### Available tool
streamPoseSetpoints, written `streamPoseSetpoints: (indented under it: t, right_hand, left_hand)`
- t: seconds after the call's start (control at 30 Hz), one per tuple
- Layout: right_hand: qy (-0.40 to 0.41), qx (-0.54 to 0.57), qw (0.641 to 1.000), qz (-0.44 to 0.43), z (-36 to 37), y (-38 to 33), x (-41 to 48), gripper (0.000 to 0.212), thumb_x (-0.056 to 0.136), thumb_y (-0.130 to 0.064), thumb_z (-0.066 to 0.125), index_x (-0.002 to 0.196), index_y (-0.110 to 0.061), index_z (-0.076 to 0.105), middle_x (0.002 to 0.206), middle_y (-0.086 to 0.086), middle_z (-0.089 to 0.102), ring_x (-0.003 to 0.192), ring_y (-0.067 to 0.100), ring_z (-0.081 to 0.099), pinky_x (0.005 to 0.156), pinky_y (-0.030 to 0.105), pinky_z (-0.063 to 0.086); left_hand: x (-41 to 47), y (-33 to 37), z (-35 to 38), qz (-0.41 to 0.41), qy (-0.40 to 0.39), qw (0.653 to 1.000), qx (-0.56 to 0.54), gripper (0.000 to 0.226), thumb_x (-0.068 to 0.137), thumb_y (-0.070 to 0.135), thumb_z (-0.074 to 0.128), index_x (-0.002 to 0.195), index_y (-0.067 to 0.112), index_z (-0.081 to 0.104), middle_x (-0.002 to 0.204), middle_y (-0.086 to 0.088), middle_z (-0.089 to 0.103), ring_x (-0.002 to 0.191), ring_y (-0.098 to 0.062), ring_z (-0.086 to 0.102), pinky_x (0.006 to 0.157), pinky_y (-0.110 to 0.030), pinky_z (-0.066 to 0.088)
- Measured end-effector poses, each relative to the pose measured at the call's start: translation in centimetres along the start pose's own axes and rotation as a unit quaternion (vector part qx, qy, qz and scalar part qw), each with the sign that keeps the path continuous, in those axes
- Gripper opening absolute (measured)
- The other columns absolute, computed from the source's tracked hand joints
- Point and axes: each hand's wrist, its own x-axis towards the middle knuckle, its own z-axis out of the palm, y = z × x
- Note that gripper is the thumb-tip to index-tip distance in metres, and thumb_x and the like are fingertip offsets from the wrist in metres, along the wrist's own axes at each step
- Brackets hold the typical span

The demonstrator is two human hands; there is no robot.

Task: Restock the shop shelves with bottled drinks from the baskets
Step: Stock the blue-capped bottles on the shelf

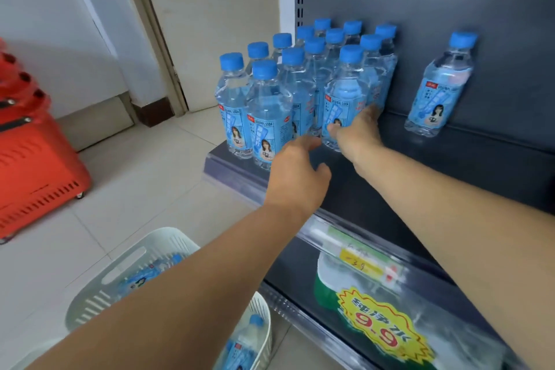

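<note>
1. The right hand [357, 132] grips the front bottle [345, 93] low on its label, with the thumb across the front and the fingers curled round its right side.
2. The left hand [295, 180] reaches in just beside it, fingers loosely spread and holding nothing.
3. That bottle stands upright on the shelf [435, 177], at the near right corner of the bottle cluster [294, 78], which fills the shelf's left end in tight rows.
4. A lone bottle [438, 90] stands well apart to the right, against the back panel, with bare shelf between.
5. I judge the job partly done. More bottles lie in the white basket [87, 306] on the floor, and I cannot see into the red basket [36, 165] at the left.
</note>
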Motion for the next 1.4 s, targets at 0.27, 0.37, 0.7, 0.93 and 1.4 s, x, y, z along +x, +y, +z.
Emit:
streamPoseSetpoints:
  t: [0.27, 0.37, 0.7, 0.93, 1.4]
  right_hand:
    - [-0.003, -0.026, 1.000, 0.012, 0.5, 0.7, -0.9, 0.075, 0.094, -0.025, 0.053, 0.149, -0.002, 0.008, 0.157, 0.010, 0.017, 0.143, 0.023, 0.022, 0.116, 0.038, 0.025]
    - [-0.021, -0.045, 0.999, 0.018, 0.1, 0.5, -3.0, 0.067, 0.097, -0.023, 0.047, 0.148, 0.000, 0.011, 0.156, 0.013, 0.016, 0.142, 0.026, 0.024, 0.115, 0.038, 0.027]
    - [-0.170, -0.245, 0.922, -0.247, 0.6, -1.1, -21.2, 0.060, 0.098, -0.010, 0.040, 0.150, -0.007, 0.010, 0.157, 0.007, 0.009, 0.142, 0.024, 0.019, 0.112, 0.030, 0.019]
    - [-0.381, -0.303, 0.854, -0.183, 10.1, -0.6, -27.4, 0.050, 0.098, -0.013, 0.044, 0.145, -0.008, 0.027, 0.149, 0.012, 0.028, 0.133, 0.027, 0.036, 0.106, 0.035, 0.032]
    - [-0.339, -0.080, 0.880, 0.324, 25.3, 11.5, -27.0, 0.031, 0.097, -0.015, 0.046, 0.127, -0.009, 0.049, 0.116, 0.018, 0.057, 0.112, 0.032, 0.055, 0.092, 0.038, 0.046]
  left_hand:
    - [-1.4, -1.4, -1.6, -0.005, 0.016, 1.000, -0.022, 0.040, 0.088, 0.007, 0.054, 0.127, 0.014, 0.057, 0.128, 0.001, 0.059, 0.120, -0.011, 0.052, 0.102, -0.022, 0.039]
    - [-2.8, -1.5, -3.1, -0.009, 0.022, 0.999, -0.025, 0.036, 0.088, 0.007, 0.055, 0.124, 0.014, 0.060, 0.122, 0.003, 0.061, 0.112, -0.010, 0.055, 0.096, -0.016, 0.039]
    - [-13.5, -8.9, -13.1, -0.082, -0.014, 0.992, 0.098, 0.031, 0.086, 0.006, 0.056, 0.114, 0.015, 0.066, 0.115, 0.001, 0.066, 0.102, -0.012, 0.061, 0.090, -0.015, 0.042]
    - [-20.3, -17.7, -21.0, -0.222, -0.029, 0.967, 0.124, 0.028, 0.088, 0.012, 0.059, 0.115, 0.014, 0.065, 0.113, 0.000, 0.066, 0.102, -0.013, 0.060, 0.087, -0.018, 0.041]
    - [-17.3, -30.3, -14.4, -0.305, -0.055, 0.950, -0.039, 0.035, 0.090, 0.020, 0.061, 0.124, 0.013, 0.058, 0.117, -0.001, 0.063, 0.106, -0.013, 0.058, 0.093, -0.020, 0.042]
